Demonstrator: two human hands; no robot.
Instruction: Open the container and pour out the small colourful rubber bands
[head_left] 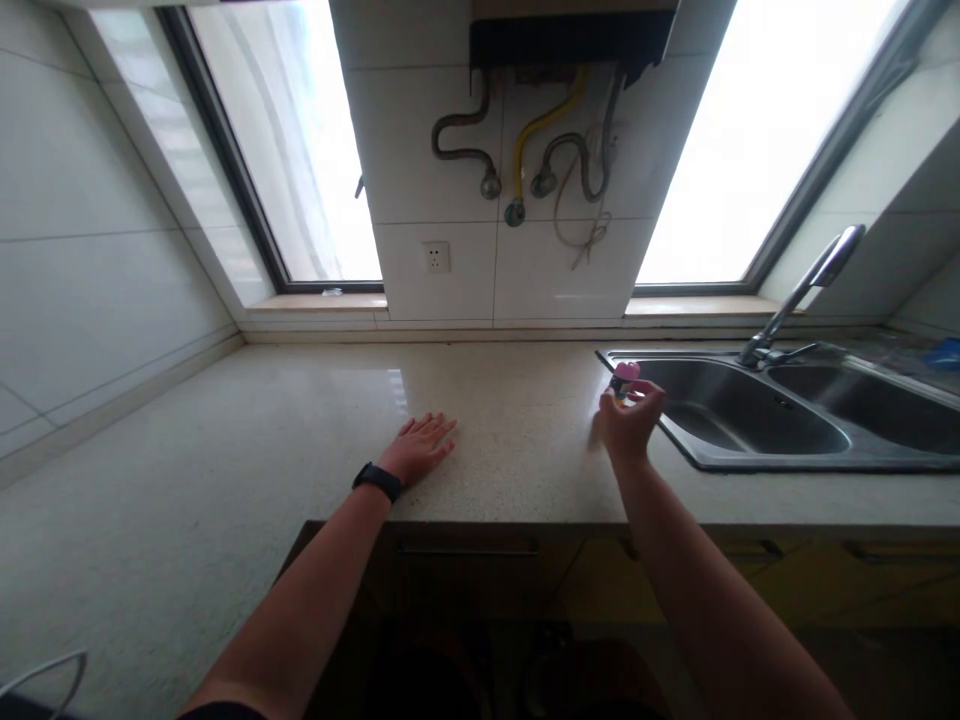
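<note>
My left hand (421,445) lies flat, palm down and fingers together, on the pale stone countertop (300,440); a black watch (379,481) is on its wrist. My right hand (630,420) is raised a little above the counter near the left rim of the steel sink (750,410). Its fingers are closed around a small object with a pink top (624,378); most of that object is hidden by my fingers, so I cannot tell what it is.
A double-bowl sink with a tall faucet (806,285) fills the right side. Pipes and hoses (525,160) hang on the tiled wall above a wall socket (436,257). Windows flank the wall. A thin white wire loop (52,675) shows at the bottom left.
</note>
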